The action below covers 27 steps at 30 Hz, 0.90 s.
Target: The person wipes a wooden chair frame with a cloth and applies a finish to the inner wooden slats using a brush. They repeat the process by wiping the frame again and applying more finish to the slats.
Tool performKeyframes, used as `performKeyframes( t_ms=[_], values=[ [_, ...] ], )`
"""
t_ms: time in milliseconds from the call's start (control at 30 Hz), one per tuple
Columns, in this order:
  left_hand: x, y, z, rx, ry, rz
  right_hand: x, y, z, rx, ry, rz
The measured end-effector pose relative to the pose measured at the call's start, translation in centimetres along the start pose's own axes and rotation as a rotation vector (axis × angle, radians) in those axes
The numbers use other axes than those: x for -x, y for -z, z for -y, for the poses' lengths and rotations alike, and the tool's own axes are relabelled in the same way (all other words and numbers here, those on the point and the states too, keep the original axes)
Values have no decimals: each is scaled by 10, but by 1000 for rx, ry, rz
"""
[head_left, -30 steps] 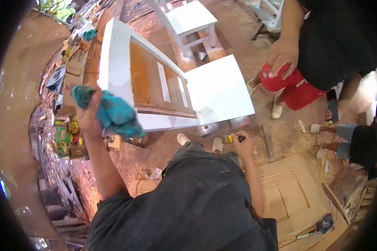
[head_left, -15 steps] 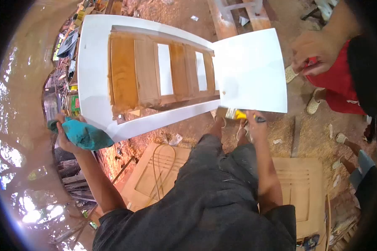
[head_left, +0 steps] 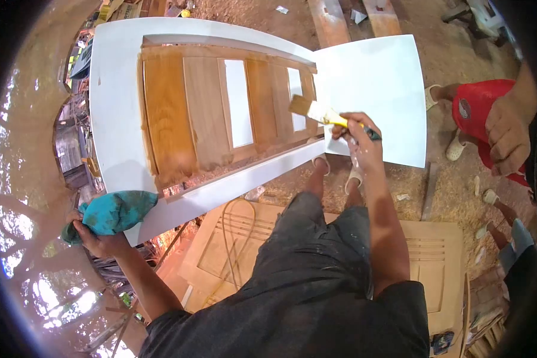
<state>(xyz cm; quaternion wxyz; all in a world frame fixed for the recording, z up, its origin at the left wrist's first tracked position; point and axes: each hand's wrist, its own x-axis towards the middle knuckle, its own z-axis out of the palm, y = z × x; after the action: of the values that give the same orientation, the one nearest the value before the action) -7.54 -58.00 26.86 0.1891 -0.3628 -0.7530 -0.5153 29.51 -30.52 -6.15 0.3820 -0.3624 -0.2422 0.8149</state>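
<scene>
My right hand grips a paintbrush by its yellow and dark handle. Its brown bristles hover over or against the right part of a slatted wooden panel; contact cannot be made out. That panel has glossy orange-brown stained bands, paler bands and white rectangles, and sits inside a white frame. On the right, a white sheet or board adjoins the frame. My left hand is closed around a teal cloth, beside the frame's lower left corner.
Carved wooden door panels lie on the ground on both sides of my legs, with a looped thin cord on the left one. Another person's hand and red shorts are at right. Planks lie beyond the work.
My right hand has raised the paintbrush up and left, from below the white sheet to over the panel. My left hand and the cloth have dropped slightly. The other person's hand moved right and down.
</scene>
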Motion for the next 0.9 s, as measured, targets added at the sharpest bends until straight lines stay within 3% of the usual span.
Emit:
performKeyframes(
  t_ms=[67, 100, 133, 200, 233, 300, 400, 467, 567, 633, 733, 800, 900],
  values=[
    [6, -13, -11, -127, -128, -26, -18, -22, 0, -59, 27, 1],
    [8, -18, -16, -66, -126, -14, -30, -28, -5, 91, 115, 11],
    [10, -23, -20, -5, -124, -2, -33, -43, 3, 79, 74, 34],
    [14, -29, -25, 282, 29, -4, -43, -64, 4, 113, 122, 23],
    [13, -23, -20, 195, 95, -17, -49, -72, 1, 118, 143, 16],
    [8, -22, -13, -114, -59, -41, -57, -82, -6, 128, 183, 2],
    [10, -18, -23, -958, -550, -31, -64, -91, -17, 96, 206, -32],
    [11, -18, -43, -1319, -742, -27, -68, -98, -23, 80, 226, -129],
    [21, -39, -65, -1421, -642, 8, -84, -90, -30, -67, 178, -113],
    [10, -48, -44, -663, -338, -128, -98, -79, -32, -274, 105, -35],
    [13, -67, -62, -306, -86, 9, -106, -81, -19, -464, 42, -53],
    [11, -81, -71, -402, -165, 204, -109, -82, -13, -409, 9, 23],
    [14, -87, -72, -303, -74, 202, -115, -79, -14, -406, 30, 5]
  ],
)
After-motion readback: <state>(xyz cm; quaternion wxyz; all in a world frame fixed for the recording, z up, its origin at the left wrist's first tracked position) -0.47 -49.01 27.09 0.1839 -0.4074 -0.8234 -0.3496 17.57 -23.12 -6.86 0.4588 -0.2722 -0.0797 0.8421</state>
